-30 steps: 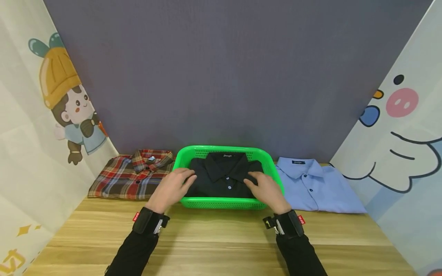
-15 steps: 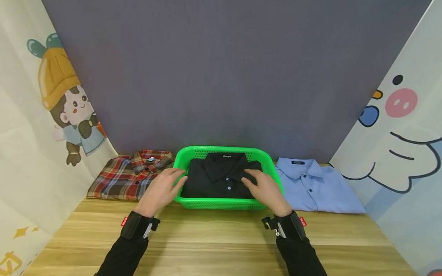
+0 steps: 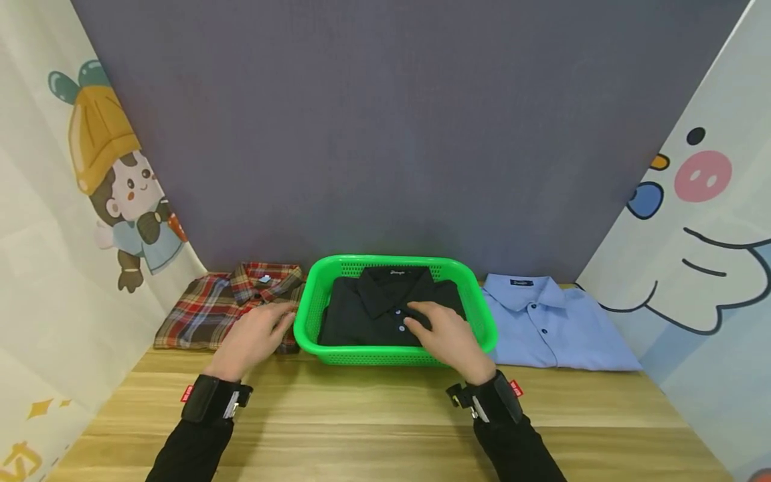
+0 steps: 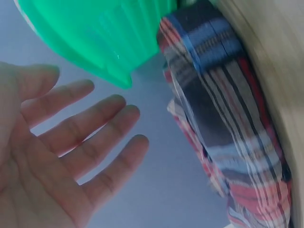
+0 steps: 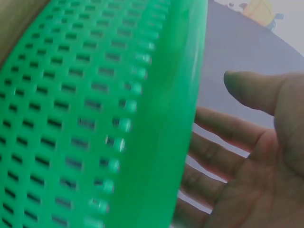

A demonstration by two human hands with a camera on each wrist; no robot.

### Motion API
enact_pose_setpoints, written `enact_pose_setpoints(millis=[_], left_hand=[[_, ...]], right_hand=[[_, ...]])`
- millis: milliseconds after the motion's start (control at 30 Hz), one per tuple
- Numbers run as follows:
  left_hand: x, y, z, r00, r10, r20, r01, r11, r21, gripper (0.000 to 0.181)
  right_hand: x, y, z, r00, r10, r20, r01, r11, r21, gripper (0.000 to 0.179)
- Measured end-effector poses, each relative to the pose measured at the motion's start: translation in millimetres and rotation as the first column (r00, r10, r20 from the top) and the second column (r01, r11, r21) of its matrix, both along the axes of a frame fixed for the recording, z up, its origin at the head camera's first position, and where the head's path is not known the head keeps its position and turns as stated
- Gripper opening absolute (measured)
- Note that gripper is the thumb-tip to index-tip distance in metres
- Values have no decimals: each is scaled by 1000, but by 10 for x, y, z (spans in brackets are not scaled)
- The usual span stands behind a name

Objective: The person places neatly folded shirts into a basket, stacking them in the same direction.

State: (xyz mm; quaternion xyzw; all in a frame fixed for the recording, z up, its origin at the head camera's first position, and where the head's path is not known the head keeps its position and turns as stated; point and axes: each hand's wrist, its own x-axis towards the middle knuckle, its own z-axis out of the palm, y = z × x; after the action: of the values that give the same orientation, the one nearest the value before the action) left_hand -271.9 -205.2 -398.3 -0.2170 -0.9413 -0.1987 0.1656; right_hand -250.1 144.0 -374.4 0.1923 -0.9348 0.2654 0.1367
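A folded black shirt (image 3: pixel 376 311) with a collar and pale buttons lies inside the green plastic basket (image 3: pixel 385 353). My right hand (image 3: pixel 448 338) is over the basket's front right part, above the shirt, with nothing in it; its fingers (image 5: pixel 218 156) pass behind the rim in the right wrist view. To the left of the basket, my left hand (image 3: pixel 251 340) hangs over a folded plaid shirt (image 3: pixel 207 308). In the left wrist view its fingers (image 4: pixel 95 137) are spread and relaxed, apart from the plaid shirt and the basket's edge.
A folded light blue shirt (image 3: pixel 548 328) lies to the right of the basket. The wooden table (image 3: pixel 373 428) runs along the front. A dark grey panel (image 3: pixel 385 134) stands behind, with printed white curtains (image 3: pixel 36 268) on both sides.
My left hand has moved left, from over the basket to over the plaid shirt. My right hand has shifted slightly left over the black shirt.
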Motion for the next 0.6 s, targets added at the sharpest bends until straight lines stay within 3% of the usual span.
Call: enact_pose_setpoints(millis=[233, 400, 600], left_hand=[[-46, -173, -2, 995, 39, 91, -38, 999, -11, 32], [-62, -283, -14, 990, 60, 129, -57, 998, -23, 31], [-60, -423, -35, 967, 110, 230, -96, 993, -73, 37]], right_hand=[[68, -210, -47, 999, 31, -28, -30, 999, 44, 36], [124, -378, -87, 993, 102, -58, -100, 994, 47, 33], [194, -647, -139, 972, 209, -107, -206, 978, 44, 30]])
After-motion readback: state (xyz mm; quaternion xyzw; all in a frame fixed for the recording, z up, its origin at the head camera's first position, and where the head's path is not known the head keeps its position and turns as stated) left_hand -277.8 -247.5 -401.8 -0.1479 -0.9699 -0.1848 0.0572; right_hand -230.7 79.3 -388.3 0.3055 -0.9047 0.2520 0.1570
